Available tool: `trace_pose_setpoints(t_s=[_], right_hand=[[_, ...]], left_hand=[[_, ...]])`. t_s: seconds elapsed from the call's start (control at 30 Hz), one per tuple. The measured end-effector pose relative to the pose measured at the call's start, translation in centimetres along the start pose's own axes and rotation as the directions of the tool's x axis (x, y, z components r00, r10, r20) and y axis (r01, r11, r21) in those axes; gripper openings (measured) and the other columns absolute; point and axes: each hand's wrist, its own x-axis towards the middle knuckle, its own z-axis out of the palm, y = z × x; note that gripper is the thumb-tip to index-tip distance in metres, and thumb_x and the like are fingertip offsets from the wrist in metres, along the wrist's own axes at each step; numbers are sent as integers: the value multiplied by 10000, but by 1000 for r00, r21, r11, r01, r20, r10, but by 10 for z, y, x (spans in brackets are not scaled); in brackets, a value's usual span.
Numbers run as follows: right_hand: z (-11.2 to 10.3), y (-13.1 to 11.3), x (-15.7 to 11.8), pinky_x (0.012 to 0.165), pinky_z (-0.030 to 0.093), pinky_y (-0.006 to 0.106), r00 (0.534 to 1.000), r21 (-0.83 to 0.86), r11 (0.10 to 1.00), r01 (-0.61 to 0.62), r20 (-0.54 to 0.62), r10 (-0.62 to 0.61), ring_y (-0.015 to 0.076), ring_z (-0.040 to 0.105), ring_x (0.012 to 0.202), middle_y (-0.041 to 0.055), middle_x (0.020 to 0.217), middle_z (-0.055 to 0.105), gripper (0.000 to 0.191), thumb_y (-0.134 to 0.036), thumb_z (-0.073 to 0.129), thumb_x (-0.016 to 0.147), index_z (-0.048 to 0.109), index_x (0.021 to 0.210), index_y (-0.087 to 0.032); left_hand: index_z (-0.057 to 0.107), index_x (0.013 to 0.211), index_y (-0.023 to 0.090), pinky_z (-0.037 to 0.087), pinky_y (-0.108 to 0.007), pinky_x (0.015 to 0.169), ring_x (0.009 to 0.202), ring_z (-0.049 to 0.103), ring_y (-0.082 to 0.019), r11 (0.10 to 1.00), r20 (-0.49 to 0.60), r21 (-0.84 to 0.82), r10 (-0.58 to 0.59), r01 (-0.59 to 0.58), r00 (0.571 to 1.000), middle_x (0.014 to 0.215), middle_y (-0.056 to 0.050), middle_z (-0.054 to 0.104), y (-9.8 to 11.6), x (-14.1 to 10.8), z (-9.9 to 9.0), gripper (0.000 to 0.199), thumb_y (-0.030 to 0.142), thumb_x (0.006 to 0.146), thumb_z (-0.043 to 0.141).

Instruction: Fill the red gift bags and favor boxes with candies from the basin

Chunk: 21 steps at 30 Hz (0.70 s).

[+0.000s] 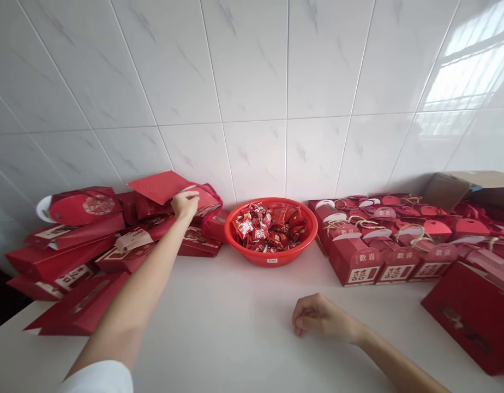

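My left hand (185, 204) reaches to the pile at the back left, its fingers pinched on the edge of a red paper box (160, 186) that lies tilted on top of other boxes. Over the table at the front, right of centre, my right hand (311, 315) hovers with its fingers curled in and nothing visible in them. Between the two, against the wall, stands a red plastic basket (272, 260) filled with small red-wrapped sweets (260, 228).
Flattened or loosely folded red boxes (84, 305) are heaped at the left. Rows of assembled red gift boxes (360, 262) with string handles stand at the right. Behind them is a cardboard box (448, 191); a larger red box (473, 316) sits at the right edge. A tiled wall closes off the back.
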Motion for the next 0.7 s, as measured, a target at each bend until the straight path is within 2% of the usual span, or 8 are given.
trace_pose_setpoints(t_s=[0.1,0.23,0.3,0.4,0.47,0.6,0.63,0.7], right_hand=[[0,1,0,709,484,300,1000,-7,1000,-5,2,5,160,649,695,30,723,683,261,-406,739,757,652,763,-160],[1,2,1,701,479,295,1000,-11,1000,3,0,-3,156,646,694,31,727,686,260,-402,742,766,654,762,-157],[-1,3,2,700,481,295,1000,5,1000,7,0,-7,152,645,691,37,734,692,293,-429,750,766,656,772,-152],[-6,1,2,683,481,290,1000,43,999,12,-8,-12,146,642,679,49,751,704,385,-512,768,751,660,802,-145],[-11,-6,2,684,485,290,998,64,997,44,-42,-41,143,642,682,60,774,716,431,-554,770,748,661,817,-143],[-19,-30,2,703,502,303,982,95,987,133,-150,-118,151,648,696,70,793,721,456,-593,733,790,651,845,-148],[-20,-37,3,703,507,307,977,100,984,150,-165,-132,153,651,693,68,798,718,456,-598,720,804,644,857,-152],[-20,-51,6,699,516,313,970,99,978,185,-177,-166,152,654,683,64,827,710,451,-597,704,822,629,899,-159]], left_hand=[[745,833,129,550,-351,962,1007,711,-265,990,-79,-124,-82,72,993,1007,-93,778,25,12,0,196,131,681,623],[736,897,112,555,-302,905,926,690,-201,966,-91,-257,2,-26,996,917,-46,756,60,12,-15,250,80,678,620],[713,1041,81,548,-304,880,854,659,-162,943,-42,-321,82,-91,996,872,-24,728,74,2,-29,368,59,680,644],[614,1294,80,544,-324,831,712,610,-121,892,125,-438,182,-111,975,750,25,673,89,-21,-52,633,58,667,696],[635,1289,120,546,-345,838,737,624,-137,870,268,-484,252,-97,930,791,11,703,97,-39,-67,625,118,675,750],[774,937,174,572,-373,821,854,679,-207,858,427,-498,366,-123,827,928,-44,774,106,-69,-88,258,181,679,788],[781,907,194,577,-369,806,862,686,-217,854,458,-497,411,-157,788,936,-40,779,108,-75,-91,218,189,689,784],[789,899,234,579,-340,749,824,694,-216,834,531,-492,516,-251,672,896,-19,779,111,-86,-94,181,205,722,762]])
